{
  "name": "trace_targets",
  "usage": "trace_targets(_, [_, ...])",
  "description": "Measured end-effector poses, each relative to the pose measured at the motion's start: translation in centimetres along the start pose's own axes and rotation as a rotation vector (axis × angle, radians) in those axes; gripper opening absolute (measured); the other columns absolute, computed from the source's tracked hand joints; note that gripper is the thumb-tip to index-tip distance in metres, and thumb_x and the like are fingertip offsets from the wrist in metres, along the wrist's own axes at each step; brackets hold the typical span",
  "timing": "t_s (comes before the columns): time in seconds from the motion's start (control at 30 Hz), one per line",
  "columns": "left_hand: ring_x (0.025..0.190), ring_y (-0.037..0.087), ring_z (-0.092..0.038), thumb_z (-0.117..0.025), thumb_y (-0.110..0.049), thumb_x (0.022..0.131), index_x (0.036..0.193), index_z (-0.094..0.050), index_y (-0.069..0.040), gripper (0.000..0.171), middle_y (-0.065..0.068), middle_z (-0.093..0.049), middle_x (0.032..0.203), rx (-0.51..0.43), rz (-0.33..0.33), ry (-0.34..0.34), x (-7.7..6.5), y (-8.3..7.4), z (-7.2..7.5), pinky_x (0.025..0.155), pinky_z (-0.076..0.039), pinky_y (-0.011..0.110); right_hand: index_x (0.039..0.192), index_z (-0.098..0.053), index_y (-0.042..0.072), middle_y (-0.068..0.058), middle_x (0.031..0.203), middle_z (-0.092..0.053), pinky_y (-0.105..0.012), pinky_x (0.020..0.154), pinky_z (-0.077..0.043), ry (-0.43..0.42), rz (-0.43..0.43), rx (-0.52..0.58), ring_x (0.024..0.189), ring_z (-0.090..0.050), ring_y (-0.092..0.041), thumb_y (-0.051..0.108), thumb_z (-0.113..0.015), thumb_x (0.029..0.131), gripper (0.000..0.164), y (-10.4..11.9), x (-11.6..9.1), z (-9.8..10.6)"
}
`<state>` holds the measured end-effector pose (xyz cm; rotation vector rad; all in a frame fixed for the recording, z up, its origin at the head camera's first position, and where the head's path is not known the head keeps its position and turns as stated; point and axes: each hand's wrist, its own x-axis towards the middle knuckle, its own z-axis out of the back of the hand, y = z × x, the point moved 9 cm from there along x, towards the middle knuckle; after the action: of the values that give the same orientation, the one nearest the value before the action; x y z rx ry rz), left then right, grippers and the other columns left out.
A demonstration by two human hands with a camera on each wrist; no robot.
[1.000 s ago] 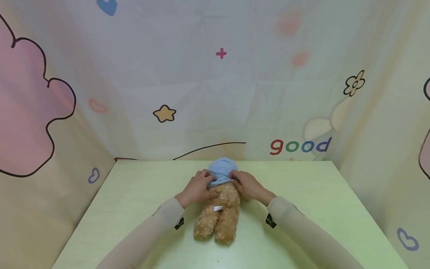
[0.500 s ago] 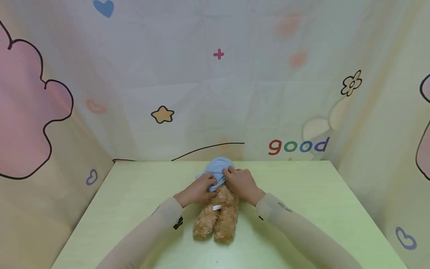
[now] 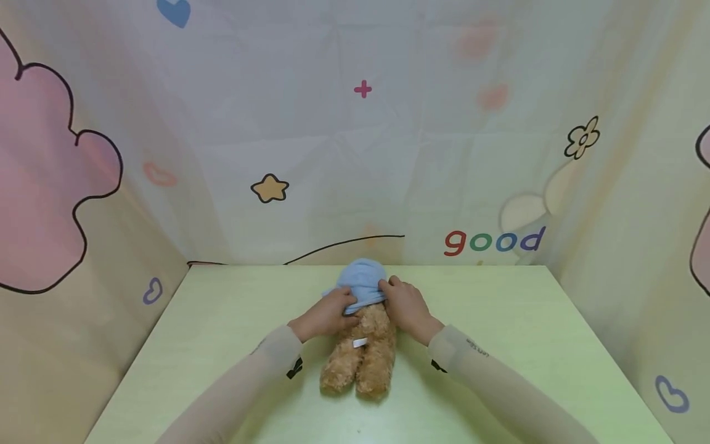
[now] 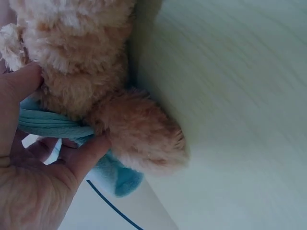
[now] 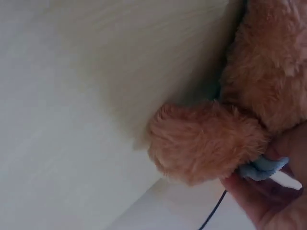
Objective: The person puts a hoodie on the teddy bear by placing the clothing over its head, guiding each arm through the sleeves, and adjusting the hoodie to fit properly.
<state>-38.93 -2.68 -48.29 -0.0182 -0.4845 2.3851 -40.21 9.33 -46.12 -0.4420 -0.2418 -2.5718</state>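
Head view: left hand (image 3: 326,312) and right hand (image 3: 410,309) pinch the blue cloth (image 3: 362,277) over the plush toy (image 3: 377,340); uneven tugging might twist it or slide the toy along the surface (image 3: 249,299).

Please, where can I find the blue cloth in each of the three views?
Head: the blue cloth is just below the centre, at the far end of the toy.
Left wrist: left side, mostly below mid-height, partly hidden.
Right wrist: its clearest piece, a small one, is at lower right.
Shared landmark: the toy, brown and furry, shows in all three views.
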Motion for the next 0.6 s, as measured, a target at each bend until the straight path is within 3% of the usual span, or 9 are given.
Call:
trace_targets(0.2, [0.068, 0.011, -0.031, -0.067, -0.029, 0.094, 0.074, -0.042, -0.011, 0.037, -0.001, -0.033, 0.081, -0.012, 0.021, -0.008, -0.2, 0.0, -0.1, 0.065, -0.026, 0.026, 0.104, -0.064, 0.012, -0.008, 0.096, -0.071, -0.038, 0.074, -0.054, 0.011, 0.078, 0.217, 0.084, -0.068, -0.025, -0.005, -0.063, 0.086, 0.025, 0.5, -0.8, 0.0])
trace_targets(0.37, [0.067, 0.012, -0.032, -0.068, -0.026, 0.093, 0.072, -0.04, -0.012, 0.038, -0.001, -0.033, 0.079, -0.023, 0.003, -0.031, -0.3, -0.6, 0.2, 0.064, -0.026, 0.026, 0.098, -0.067, 0.013, -0.004, 0.102, -0.064, -0.038, 0.08, -0.053, -0.074, 0.171, 0.14, 0.093, -0.059, -0.023, -0.006, -0.066, 0.083, 0.023, 1.3, -1.9, 1.2])
trace_targets(0.5, [0.067, 0.011, -0.034, -0.066, -0.029, 0.094, 0.072, -0.041, -0.014, 0.037, -0.003, -0.036, 0.076, 0.022, 0.003, -0.053, -0.5, -0.9, 0.5, 0.064, -0.028, 0.026, 0.094, -0.07, 0.014, 0.001, 0.094, -0.071, -0.034, 0.078, -0.054, -0.162, 0.192, 0.099, 0.087, -0.06, -0.019, -0.006, -0.068, 0.082, 0.024, 1.6, -2.6, 2.4])
trace_targets(0.6, [0.066, 0.011, -0.036, -0.066, -0.033, 0.095, 0.071, -0.042, -0.016, 0.038, -0.005, -0.039, 0.073, 0.078, 0.032, -0.059, -0.7, -0.9, 0.5, 0.06, -0.029, 0.025, 0.096, -0.073, 0.014, -0.001, 0.096, -0.073, -0.035, 0.076, -0.053, -0.157, 0.218, 0.082, 0.086, -0.058, -0.021, -0.003, -0.068, 0.085, 0.021, 1.8, -2.9, 2.7])
